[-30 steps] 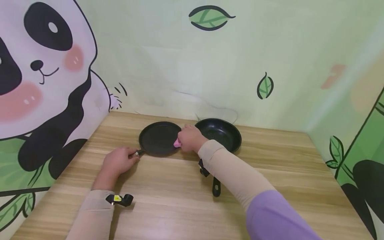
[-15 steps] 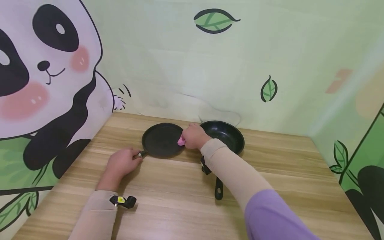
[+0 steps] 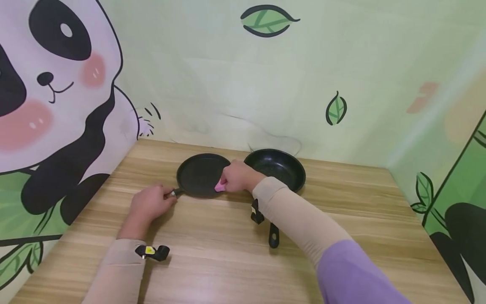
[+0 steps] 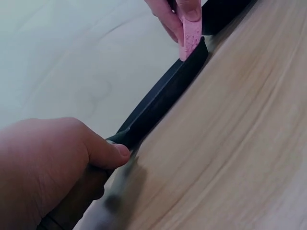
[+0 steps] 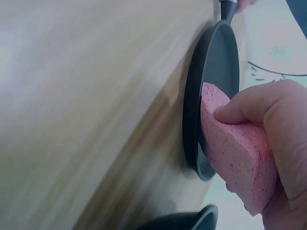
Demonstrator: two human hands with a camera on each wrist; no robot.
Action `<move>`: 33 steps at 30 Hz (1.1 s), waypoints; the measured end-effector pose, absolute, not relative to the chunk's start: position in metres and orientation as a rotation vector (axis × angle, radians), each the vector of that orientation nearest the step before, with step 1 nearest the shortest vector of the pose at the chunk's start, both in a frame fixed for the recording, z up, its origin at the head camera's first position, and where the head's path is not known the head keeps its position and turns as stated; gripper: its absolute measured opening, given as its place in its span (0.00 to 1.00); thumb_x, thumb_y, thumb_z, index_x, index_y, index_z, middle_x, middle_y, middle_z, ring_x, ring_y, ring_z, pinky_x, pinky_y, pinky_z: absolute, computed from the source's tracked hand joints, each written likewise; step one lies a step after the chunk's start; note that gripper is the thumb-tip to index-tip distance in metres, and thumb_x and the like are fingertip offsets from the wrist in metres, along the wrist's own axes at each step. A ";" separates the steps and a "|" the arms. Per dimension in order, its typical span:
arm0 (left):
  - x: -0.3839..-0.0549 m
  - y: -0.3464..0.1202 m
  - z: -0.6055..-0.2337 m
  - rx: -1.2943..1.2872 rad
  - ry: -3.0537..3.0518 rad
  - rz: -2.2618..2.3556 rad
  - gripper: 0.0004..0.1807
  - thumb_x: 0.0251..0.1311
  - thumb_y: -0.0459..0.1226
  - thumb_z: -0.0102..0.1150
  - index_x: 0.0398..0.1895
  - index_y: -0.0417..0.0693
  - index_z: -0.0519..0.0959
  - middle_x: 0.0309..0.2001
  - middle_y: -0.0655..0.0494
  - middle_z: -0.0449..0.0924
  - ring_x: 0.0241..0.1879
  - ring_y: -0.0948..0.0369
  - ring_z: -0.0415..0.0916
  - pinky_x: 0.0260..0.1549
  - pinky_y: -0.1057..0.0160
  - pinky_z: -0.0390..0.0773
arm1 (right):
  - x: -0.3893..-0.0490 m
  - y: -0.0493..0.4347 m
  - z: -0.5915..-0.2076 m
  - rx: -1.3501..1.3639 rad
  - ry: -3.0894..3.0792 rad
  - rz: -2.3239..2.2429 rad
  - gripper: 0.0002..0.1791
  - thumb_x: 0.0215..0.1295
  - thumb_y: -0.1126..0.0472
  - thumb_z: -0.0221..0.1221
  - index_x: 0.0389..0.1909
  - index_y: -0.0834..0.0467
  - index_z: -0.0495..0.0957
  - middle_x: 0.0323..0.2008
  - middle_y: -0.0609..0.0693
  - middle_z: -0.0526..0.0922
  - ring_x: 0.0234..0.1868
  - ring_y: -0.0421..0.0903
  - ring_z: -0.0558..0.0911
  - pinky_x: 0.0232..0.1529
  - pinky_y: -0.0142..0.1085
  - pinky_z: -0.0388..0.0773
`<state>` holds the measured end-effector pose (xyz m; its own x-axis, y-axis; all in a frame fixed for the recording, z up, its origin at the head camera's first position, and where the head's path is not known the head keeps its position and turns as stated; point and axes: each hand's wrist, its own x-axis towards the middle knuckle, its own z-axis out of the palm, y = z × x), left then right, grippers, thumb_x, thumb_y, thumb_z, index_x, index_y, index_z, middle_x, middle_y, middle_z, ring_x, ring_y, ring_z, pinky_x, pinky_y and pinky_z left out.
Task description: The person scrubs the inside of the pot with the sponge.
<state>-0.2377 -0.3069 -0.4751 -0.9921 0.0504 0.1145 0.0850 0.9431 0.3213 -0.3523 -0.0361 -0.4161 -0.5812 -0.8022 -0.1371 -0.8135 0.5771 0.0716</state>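
Observation:
A shallow flat black pan (image 3: 201,175) lies on the wooden table, its handle toward the left. My left hand (image 3: 153,202) grips that handle; in the left wrist view the thumb lies along the handle (image 4: 96,179). My right hand (image 3: 239,176) pinches a pink sponge (image 5: 237,148) between thumb and fingers. The sponge touches the pan's inside near its right front rim, as the right wrist view shows. A deeper black frying pan (image 3: 281,166) stands just to the right, partly hidden behind my right hand and forearm, its handle (image 3: 274,236) pointing toward me.
The wood-grain table (image 3: 212,253) reaches back to a pale green wall (image 3: 197,84) painted with a panda and leaves. Another painted wall stands at the right. Each wrist carries a small black camera (image 3: 152,252).
My right hand with the sponge shifts slightly left and toward me along the flat pan's right side. The left hand keeps its grip on the handle. The head view shifts a little.

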 end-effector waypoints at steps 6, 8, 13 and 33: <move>-0.239 -0.307 -0.477 -0.168 -2.981 -0.447 0.10 0.61 0.44 0.62 0.25 0.53 0.76 0.26 0.55 0.69 0.23 0.54 0.67 0.21 0.53 0.67 | -0.340 -0.053 -0.420 -1.409 2.682 0.064 0.15 0.65 0.54 0.58 0.47 0.49 0.89 0.46 0.41 0.88 0.46 0.43 0.83 0.58 0.39 0.69; -0.239 -0.307 -0.476 -0.195 -2.973 -0.422 0.11 0.61 0.43 0.62 0.23 0.53 0.74 0.25 0.55 0.68 0.22 0.55 0.66 0.20 0.54 0.67 | -0.335 -0.061 -0.422 -1.371 2.703 0.033 0.16 0.66 0.54 0.58 0.51 0.48 0.88 0.48 0.41 0.88 0.48 0.45 0.80 0.58 0.40 0.68; -0.239 -0.307 -0.473 -0.255 -2.937 -0.370 0.12 0.61 0.41 0.61 0.22 0.51 0.72 0.24 0.55 0.67 0.21 0.55 0.65 0.21 0.53 0.67 | -0.324 -0.084 -0.430 -1.354 2.810 0.020 0.15 0.67 0.52 0.58 0.48 0.46 0.89 0.41 0.39 0.88 0.44 0.42 0.78 0.50 0.38 0.68; -0.240 -0.308 -0.478 -0.146 -2.988 -0.455 0.09 0.60 0.46 0.64 0.26 0.55 0.77 0.27 0.55 0.71 0.24 0.53 0.69 0.21 0.52 0.68 | -0.315 -0.137 -0.459 -1.038 3.076 0.048 0.13 0.71 0.49 0.56 0.28 0.47 0.82 0.36 0.46 0.83 0.41 0.47 0.71 0.45 0.40 0.69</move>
<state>-0.2404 -0.3081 -0.4782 -0.9887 0.0775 0.1284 0.1122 0.9503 0.2904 -0.3150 -0.1371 -0.4590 -0.7906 -0.6058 0.0897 -0.6027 0.7956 0.0613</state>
